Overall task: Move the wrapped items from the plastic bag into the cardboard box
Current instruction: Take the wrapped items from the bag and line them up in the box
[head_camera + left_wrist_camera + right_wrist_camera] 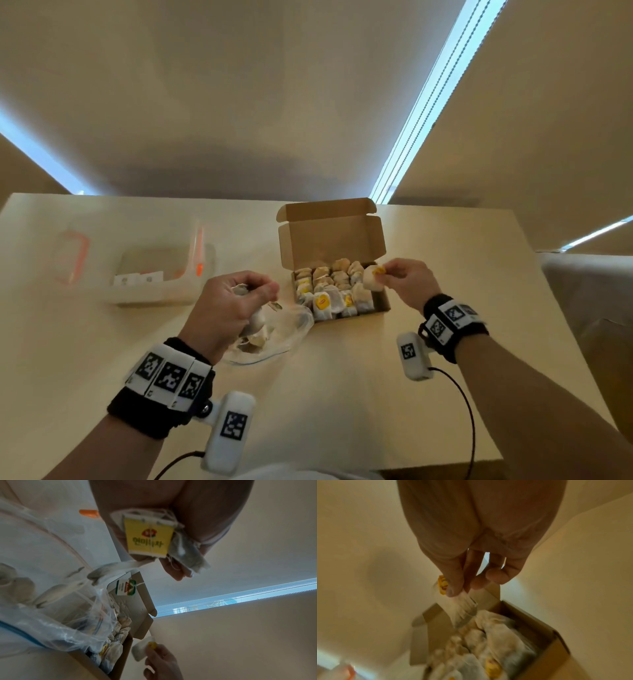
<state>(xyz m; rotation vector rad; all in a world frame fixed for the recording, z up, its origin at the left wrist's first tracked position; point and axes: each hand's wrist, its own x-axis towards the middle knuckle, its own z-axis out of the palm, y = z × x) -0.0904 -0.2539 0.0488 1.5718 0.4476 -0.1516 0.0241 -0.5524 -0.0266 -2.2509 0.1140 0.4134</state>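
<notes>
Cardboard box (pixel 378 301) of tea bags (pixel 322 303), plastic bag (pixel 294 325) alongside

Motion blur smears the wrapped items (pixel 488 649) in the cardboard box (pixel 556 654), perhaps tea bags.

Table (pixel 428 394): box (pixel 330 236), bag (pixel 291 329), tub (pixel 154 291)

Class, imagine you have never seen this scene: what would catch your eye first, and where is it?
The open cardboard box mid-table, packed with rows of tea bags, draws the eye first. Over its right edge, the right hand pinches a yellow-tagged tea bag. Left of the box, the left hand grips more tea bags over the clear plastic bag.
</notes>
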